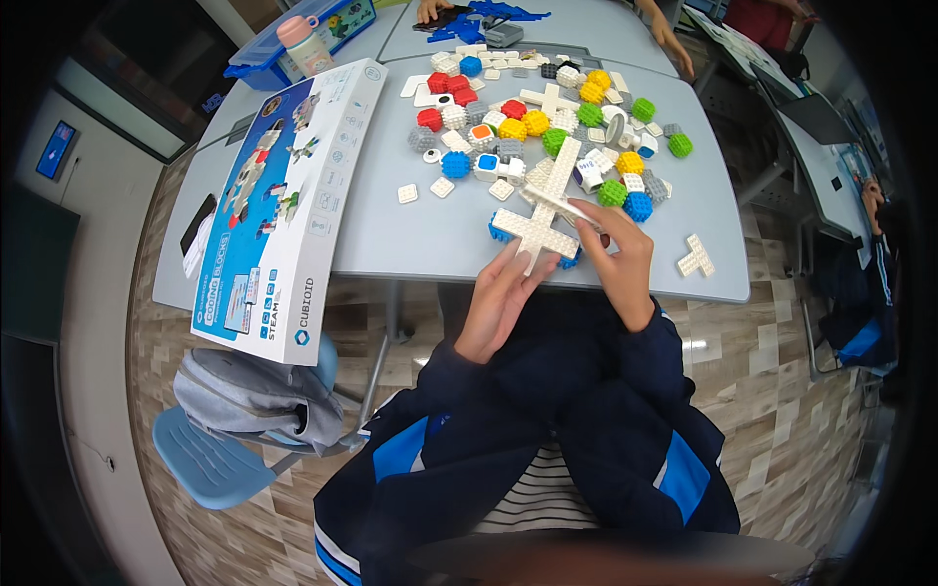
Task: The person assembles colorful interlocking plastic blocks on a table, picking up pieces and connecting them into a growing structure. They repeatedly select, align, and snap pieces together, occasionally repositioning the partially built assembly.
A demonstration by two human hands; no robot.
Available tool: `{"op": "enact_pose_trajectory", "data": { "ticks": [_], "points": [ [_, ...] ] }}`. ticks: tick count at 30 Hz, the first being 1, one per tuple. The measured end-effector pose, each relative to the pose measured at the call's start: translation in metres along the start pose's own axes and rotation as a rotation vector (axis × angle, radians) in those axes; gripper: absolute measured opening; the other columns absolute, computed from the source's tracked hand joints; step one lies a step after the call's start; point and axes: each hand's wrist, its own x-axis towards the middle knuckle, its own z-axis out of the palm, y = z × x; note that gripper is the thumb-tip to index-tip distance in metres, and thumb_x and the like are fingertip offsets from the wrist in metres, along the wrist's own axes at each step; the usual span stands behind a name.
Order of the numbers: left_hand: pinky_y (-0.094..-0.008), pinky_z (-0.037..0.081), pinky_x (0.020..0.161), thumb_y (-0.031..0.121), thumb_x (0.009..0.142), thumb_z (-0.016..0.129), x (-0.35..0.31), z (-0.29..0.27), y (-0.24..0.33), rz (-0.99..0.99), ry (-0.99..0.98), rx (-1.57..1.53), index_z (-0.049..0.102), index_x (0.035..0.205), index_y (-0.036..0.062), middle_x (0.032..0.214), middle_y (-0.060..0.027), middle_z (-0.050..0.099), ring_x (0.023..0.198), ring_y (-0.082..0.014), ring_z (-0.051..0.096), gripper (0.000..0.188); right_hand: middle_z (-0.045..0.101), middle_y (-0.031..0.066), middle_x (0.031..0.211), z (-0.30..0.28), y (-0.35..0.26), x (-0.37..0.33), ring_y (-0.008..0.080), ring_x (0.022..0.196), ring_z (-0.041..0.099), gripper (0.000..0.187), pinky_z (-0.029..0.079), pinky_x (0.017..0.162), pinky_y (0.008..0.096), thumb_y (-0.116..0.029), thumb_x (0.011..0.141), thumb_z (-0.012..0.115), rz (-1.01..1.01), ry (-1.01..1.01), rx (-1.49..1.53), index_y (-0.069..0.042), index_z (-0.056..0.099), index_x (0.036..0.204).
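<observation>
At the table's near edge I hold a white studded building-block assembly (532,232), which has a cross-shaped part and blue studded blocks under its sides. My left hand (496,305) grips its near end between thumb and fingers. A flat white strip (554,202) lies across the assembly, pinched by my right hand (620,256). A long white piece (562,168) stretches away beyond the strip; whether it joins the assembly I cannot tell. Close by are a white block with a dark face (587,176), a green block (613,193) and a blue block (638,206).
Loose red (430,119), yellow, green, blue and grey blocks cover the table's middle. A T-shaped white piece (696,256) lies at right. The tall product box (293,210) leans over the left edge, with a backpack (259,396) on a chair below. Another person's hand (430,10) is at the far side.
</observation>
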Motion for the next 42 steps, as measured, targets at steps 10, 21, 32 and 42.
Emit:
{"op": "enact_pose_trajectory", "data": {
  "ticks": [10,21,32,42],
  "points": [
    [-0.0357,0.044,0.113,0.016,0.108,0.051,0.005,0.006,-0.009,0.061,0.019,-0.013,0.043,0.149,-0.0071,0.143,-0.0142,0.056,0.129,-0.0219,0.058,0.048,0.074,0.0106,0.107,0.001,0.008,-0.007,0.0281,0.098,0.066,0.027,0.053,0.086,0.0372,-0.003,0.087,0.073,-0.167,0.089,-0.117,-0.005,0.076,0.114],
    [-0.0389,0.045,0.113,0.016,0.108,0.049,0.004,0.0,-0.011,0.104,0.025,-0.009,0.041,0.152,-0.0029,0.145,-0.0146,0.054,0.128,-0.0227,0.058,0.048,0.074,0.0108,0.108,-0.019,0.044,-0.025,0.0291,0.102,0.067,0.021,0.054,0.087,0.0382,-0.005,0.086,0.075,-0.074,0.084,-0.226,-0.003,0.077,0.107],
    [-0.0367,0.047,0.105,0.017,0.109,0.045,0.003,0.002,-0.005,0.068,0.0,0.029,0.038,0.153,-0.0042,0.151,-0.0138,0.05,0.125,-0.0206,0.058,0.05,0.066,0.0114,0.117,-0.028,0.055,0.024,0.0318,0.106,0.058,0.033,0.05,0.091,0.0399,-0.012,0.08,0.081,-0.118,0.083,-0.6,0.0,0.074,0.11],
    [-0.0373,0.049,0.103,0.017,0.109,0.048,-0.003,-0.004,-0.001,0.01,0.062,-0.033,0.04,0.151,-0.0065,0.139,-0.0169,0.059,0.122,-0.0228,0.061,0.049,0.064,0.0139,0.116,-0.02,0.07,0.027,0.0333,0.108,0.056,0.039,0.047,0.093,0.0413,-0.014,0.078,0.084,-0.151,0.202,-0.394,0.0,0.068,0.11]
  ]
}}
